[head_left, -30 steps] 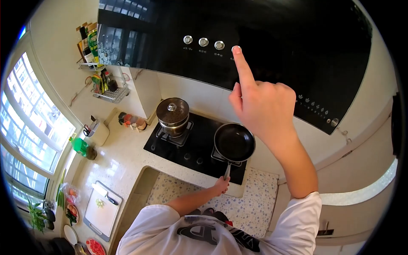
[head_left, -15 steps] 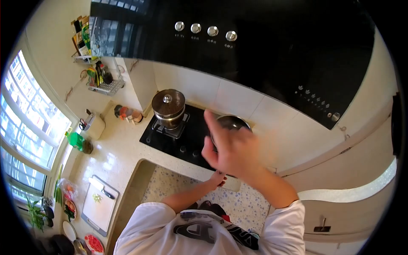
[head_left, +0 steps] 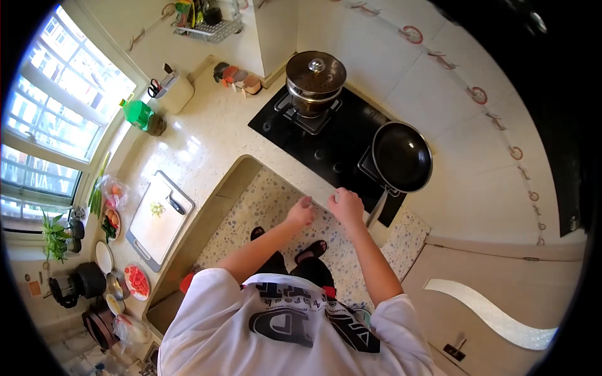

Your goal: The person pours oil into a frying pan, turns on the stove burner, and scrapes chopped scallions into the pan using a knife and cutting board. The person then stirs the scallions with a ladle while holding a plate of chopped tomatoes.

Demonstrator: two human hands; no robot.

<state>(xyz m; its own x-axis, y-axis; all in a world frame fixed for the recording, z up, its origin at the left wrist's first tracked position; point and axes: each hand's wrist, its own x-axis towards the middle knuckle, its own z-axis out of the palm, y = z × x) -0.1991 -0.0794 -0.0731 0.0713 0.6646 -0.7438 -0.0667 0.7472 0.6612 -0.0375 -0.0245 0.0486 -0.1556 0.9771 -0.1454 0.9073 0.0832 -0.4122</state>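
My left hand [head_left: 301, 214] hovers over the floor gap at the front edge of the counter, fingers loosely bent and apart, nothing seen in it. Close by on the right, my right hand [head_left: 346, 205] is curled in front of the cooktop edge, with no object visible in it. Nearest to it is the handle [head_left: 377, 210] of a black frying pan [head_left: 402, 156], which sits on the right burner with nothing visible inside. A lidded steel pot [head_left: 315, 81] stands on the left burner of the black cooktop [head_left: 342, 147].
Along the left counter lie a cutting board [head_left: 147, 235] with chopped green bits and a knife [head_left: 175, 203], a plate of red diced meat [head_left: 137, 282] and a green-capped bottle [head_left: 143, 117]. A knife block [head_left: 175, 92] and spice jars [head_left: 237, 78] stand farther back.
My right hand has come down from its raised place below the range hood. My left hand has shifted left, away from the pan handle. The view has tilted down, showing the whole pan.
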